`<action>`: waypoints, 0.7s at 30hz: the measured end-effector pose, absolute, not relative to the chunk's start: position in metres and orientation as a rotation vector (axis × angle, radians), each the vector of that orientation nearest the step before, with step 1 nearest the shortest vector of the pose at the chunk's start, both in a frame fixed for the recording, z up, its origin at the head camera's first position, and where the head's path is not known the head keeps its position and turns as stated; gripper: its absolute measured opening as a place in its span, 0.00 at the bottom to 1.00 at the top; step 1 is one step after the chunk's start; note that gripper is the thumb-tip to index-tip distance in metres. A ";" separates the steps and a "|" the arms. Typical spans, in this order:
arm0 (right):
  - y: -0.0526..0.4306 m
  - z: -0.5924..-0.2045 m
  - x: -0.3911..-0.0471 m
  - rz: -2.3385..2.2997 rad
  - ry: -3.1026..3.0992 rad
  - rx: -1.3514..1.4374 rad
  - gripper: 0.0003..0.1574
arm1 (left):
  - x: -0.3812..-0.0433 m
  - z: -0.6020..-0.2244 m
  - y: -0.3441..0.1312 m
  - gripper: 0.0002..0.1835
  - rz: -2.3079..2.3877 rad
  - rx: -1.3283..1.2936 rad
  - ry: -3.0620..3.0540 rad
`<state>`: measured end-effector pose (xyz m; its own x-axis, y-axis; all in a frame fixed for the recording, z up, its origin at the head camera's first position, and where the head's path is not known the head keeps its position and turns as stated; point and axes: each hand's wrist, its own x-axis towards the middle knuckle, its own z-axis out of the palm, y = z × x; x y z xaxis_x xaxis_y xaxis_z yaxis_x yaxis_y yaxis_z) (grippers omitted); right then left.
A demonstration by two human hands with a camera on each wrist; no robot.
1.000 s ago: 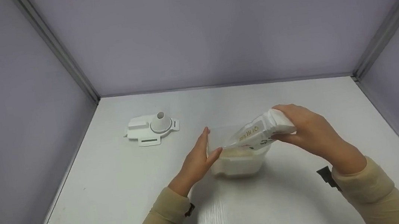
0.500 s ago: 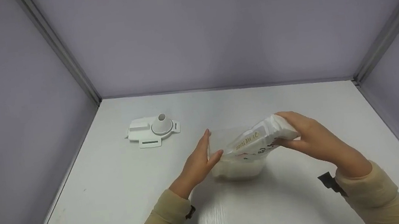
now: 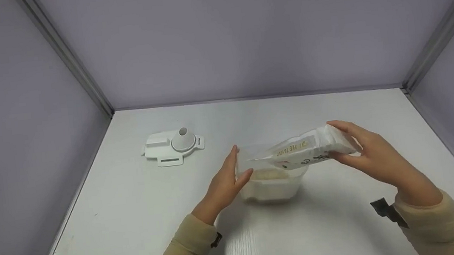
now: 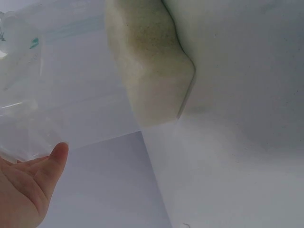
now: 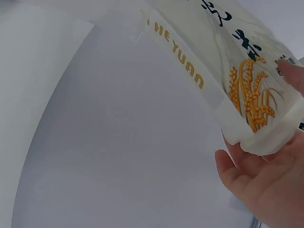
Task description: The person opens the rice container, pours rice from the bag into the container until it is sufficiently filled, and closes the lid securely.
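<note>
A translucent plastic container (image 3: pixel 271 188) stands on the white table, pale rice (image 3: pixel 271 174) in its lower part. My left hand (image 3: pixel 224 185) lies against its left side, fingers straight along the wall and thumb near the front rim. In the left wrist view, rice (image 4: pixel 152 61) shows through the clear wall. My right hand (image 3: pixel 377 155) grips the bottom end of a white rice bag (image 3: pixel 298 149), which slants over the container with its mouth toward the left. Printed grain ears (image 5: pixel 251 95) and gold letters show on the bag in the right wrist view.
Back left on the table (image 3: pixel 135 223) lies a white plastic piece (image 3: pixel 172 146) with a hollow cone and slotted tabs, apart from both hands. Grey panels (image 3: pixel 242 36) enclose the table at the back and sides.
Over the last half second my right hand has moved right and slightly up, and the bag lies flatter, uncovering more of the container's front. My left hand stays on the container.
</note>
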<state>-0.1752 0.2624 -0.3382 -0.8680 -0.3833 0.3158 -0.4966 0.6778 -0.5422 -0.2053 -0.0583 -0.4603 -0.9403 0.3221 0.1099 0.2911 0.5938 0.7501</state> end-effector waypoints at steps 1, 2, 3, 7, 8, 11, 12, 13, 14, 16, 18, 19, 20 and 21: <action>0.264 -0.338 -0.174 0.959 -2.707 0.695 0.38 | -0.205 -0.460 -0.058 0.42 1.296 0.538 2.770; 0.265 -0.339 -0.173 0.966 -2.698 0.675 0.38 | -0.205 -0.461 -0.058 0.42 1.295 0.540 2.771; 0.266 -0.340 -0.172 0.971 -2.692 0.655 0.38 | -0.205 -0.461 -0.059 0.42 1.292 0.542 2.772; 0.270 -0.344 -0.168 1.040 -2.696 0.585 0.39 | -0.206 -0.461 -0.059 0.43 1.293 0.551 2.782; 0.271 -0.345 -0.167 1.064 -2.704 0.566 0.39 | -0.206 -0.461 -0.059 0.43 1.290 0.549 2.786; 0.274 -0.350 -0.163 1.131 -2.732 0.496 0.38 | -0.207 -0.462 -0.060 0.44 1.286 0.549 2.792; 0.275 -0.352 -0.162 1.143 -2.739 0.470 0.38 | -0.207 -0.462 -0.060 0.44 1.284 0.547 2.790; 0.276 -0.355 -0.161 1.153 -2.741 0.443 0.39 | -0.207 -0.462 -0.060 0.44 1.288 0.549 2.787; 0.276 -0.357 -0.160 1.151 -2.746 0.413 0.40 | -0.206 -0.462 -0.060 0.44 1.289 0.546 2.784; 0.278 -0.362 -0.159 1.166 -2.749 0.363 0.42 | -0.206 -0.462 -0.059 0.43 1.298 0.547 2.778; 0.280 -0.367 -0.158 1.198 -2.740 0.326 0.44 | -0.206 -0.463 -0.059 0.42 1.305 0.542 2.773; 0.281 -0.370 -0.157 1.220 -2.736 0.310 0.45 | -0.206 -0.463 -0.059 0.42 1.310 0.543 2.771; 0.281 -0.372 -0.157 1.228 -2.730 0.295 0.45 | -0.206 -0.463 -0.059 0.42 1.312 0.540 2.770; 0.282 -0.374 -0.156 1.243 -2.720 0.286 0.46 | -0.206 -0.463 -0.058 0.41 1.314 0.544 2.770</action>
<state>-0.1562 0.2820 -0.3741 -0.9724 -0.1149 0.2028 -0.2286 0.6412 -0.7325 -0.2057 -0.0585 -0.4632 -0.9386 0.3226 0.1226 0.2990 0.5828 0.7556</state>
